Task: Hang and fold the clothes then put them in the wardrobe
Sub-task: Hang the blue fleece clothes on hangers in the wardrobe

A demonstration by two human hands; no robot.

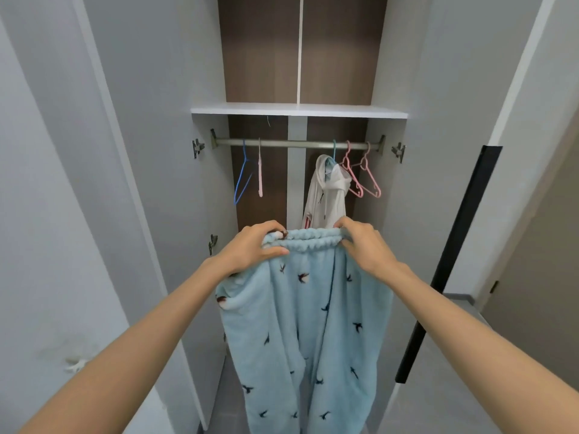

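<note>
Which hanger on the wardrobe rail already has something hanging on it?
The light blue hanger, just right of centre, carries the white hoodie. The blue hanger and three pink hangers hang empty.

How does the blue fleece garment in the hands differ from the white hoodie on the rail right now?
The blue fleece garment is light blue with small dark bird prints; the white hoodie is plain white with drawstrings. The fleece is held up by left hand and right hand, off any hanger; the hoodie hangs from the rail. Both hang lengthwise, unfolded.
</note>
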